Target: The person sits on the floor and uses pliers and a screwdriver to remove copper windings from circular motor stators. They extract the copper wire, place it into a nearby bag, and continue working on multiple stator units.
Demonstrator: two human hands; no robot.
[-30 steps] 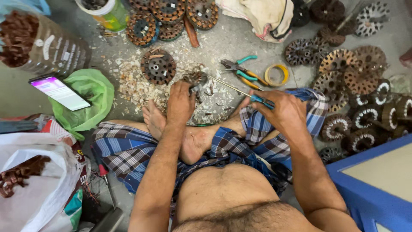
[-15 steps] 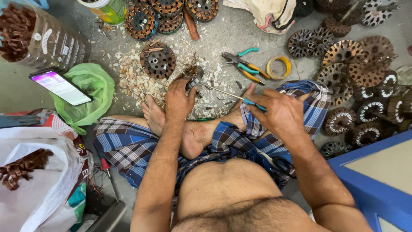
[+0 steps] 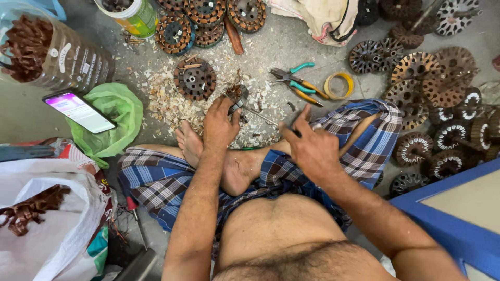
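Here, one item in hand: a small metal motor part with a tuft of copper wire [image 3: 237, 95], pinned on the grey concrete floor [image 3: 291, 47] at about twelve o'clock from the sitter's crossed feet. The left hand [image 3: 221, 125] lay over it, fingers closed on the part. The right hand [image 3: 311, 148], at three o'clock from the left, had its fingers curled shut round the dark handle of a thin steel rod tool [image 3: 260, 117], whose tip ran up towards ten o'clock to meet the part. Judged step: prying or picking winding out of the piece, mid-stroke; the next move would seem to call for a firm hold by the left hand and a steady push along the rod, lest the tip slip towards the fingers. Around them: a litter of pale shavings [image 3: 166, 99]; a round rusty slotted stator core [image 3: 195, 78] at eleven o'clock; teal-handled pliers [image 3: 291, 80] and a yellow tape ring [image 3: 339, 85] at one o'clock; further stacked cores [image 3: 432, 99] at two to three o'clock; a lit smartphone [image 3: 79, 112] on a green plastic bag [image 3: 117, 117] at nine o'clock.
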